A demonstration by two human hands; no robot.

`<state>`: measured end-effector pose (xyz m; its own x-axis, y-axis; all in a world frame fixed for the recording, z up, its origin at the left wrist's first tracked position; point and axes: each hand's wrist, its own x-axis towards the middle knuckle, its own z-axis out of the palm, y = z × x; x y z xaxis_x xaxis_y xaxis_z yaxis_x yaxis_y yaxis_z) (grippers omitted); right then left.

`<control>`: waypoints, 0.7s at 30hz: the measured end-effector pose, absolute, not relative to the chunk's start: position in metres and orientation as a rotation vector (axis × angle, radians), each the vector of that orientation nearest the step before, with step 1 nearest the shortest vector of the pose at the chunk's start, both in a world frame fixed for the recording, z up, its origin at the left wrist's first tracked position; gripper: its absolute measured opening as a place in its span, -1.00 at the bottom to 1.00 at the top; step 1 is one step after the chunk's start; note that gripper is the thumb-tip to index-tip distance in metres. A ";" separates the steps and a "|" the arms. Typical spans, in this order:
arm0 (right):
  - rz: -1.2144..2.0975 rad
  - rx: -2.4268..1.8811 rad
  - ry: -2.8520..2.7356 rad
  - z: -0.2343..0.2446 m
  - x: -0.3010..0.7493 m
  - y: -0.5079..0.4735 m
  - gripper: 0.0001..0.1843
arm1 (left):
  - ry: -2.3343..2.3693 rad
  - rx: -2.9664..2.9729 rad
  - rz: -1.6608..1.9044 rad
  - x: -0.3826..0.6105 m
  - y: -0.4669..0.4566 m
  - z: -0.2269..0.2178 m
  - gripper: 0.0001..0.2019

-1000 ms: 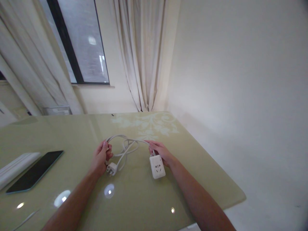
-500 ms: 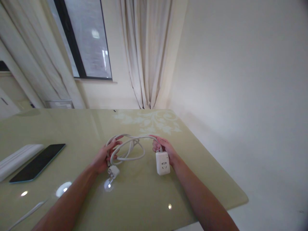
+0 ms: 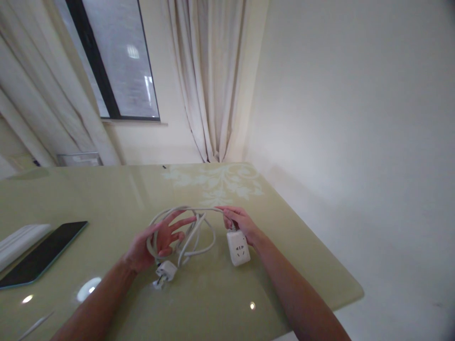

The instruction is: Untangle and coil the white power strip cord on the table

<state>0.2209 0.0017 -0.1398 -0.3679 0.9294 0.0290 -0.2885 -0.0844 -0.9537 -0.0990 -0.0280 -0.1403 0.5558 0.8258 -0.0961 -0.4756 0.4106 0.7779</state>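
Observation:
A white extension cord (image 3: 193, 231) hangs in loose loops between my two hands, over the table. Loops of it pass round my left hand (image 3: 158, 239), whose fingers stretch apart through the coil and carry it. Just below that palm dangles the white plug (image 3: 166, 270), prongs toward the lower left. My right hand (image 3: 243, 222) is closed, with the cord between thumb and fingers near the socket end. Under those fingers hangs the white socket block (image 3: 239, 248), its outlet holes facing me.
On the glossy greenish table (image 3: 302, 265), a dark tablet-like slab (image 3: 46, 253) lies at left beside a long white box (image 3: 23, 241). A thin white cable (image 3: 35, 326) is at the lower left. A wall (image 3: 355, 142) borders the right; curtains (image 3: 209, 85) hang behind.
My left hand has spread its fingers wider inside the coil and turned its palm more into view. The plug appears lower. The right hand keeps the socket end, now tilted slightly.

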 end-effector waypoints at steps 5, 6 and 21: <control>1.594 -0.827 -1.374 -0.133 0.219 -0.006 -0.45 | 0.467 0.738 0.777 -0.097 -0.032 -0.135 0.03; 1.599 -0.830 -1.404 -0.132 0.216 -0.009 -0.46 | 0.453 0.716 0.753 -0.094 -0.031 -0.135 0.05; 1.717 -0.860 -1.293 -0.129 0.193 -0.022 -0.54 | 0.528 0.927 0.702 -0.062 -0.043 -0.146 -0.38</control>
<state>0.1934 -0.0219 -0.1292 -0.4458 0.8936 -0.0513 -0.1975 -0.1541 -0.9681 -0.0617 -0.0432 -0.1464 0.6635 0.7397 -0.1122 -0.3130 0.4107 0.8563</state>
